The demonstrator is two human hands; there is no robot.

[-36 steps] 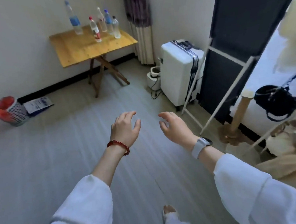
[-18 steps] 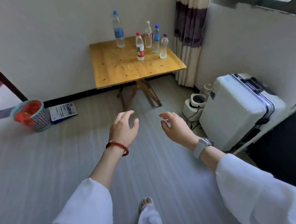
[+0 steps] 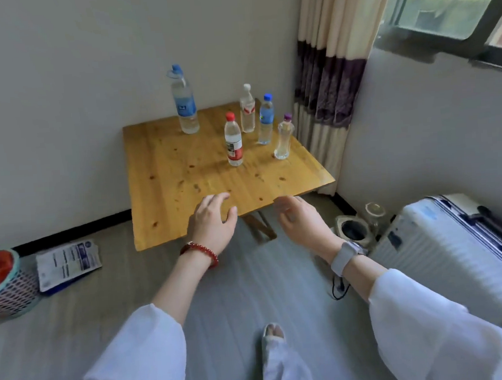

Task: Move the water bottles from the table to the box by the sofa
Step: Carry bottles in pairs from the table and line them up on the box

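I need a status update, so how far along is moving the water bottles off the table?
Nothing looks done: five bottles stand upright on the wooden table, from the tall blue-capped bottle to the red-capped bottle. In hand: nothing; the left hand and right hand are empty near the table's front edge. All five remain; no box is in view.

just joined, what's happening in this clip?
A person faces a wooden table with both arms out. The left hand and right hand are open and hold nothing, near the table's front edge. Five water bottles stand upright at the back of it: a tall blue-capped bottle, a red-capped one, a white-capped one, a smaller blue-capped one and a purple-capped one. None is picked up. No box in view.
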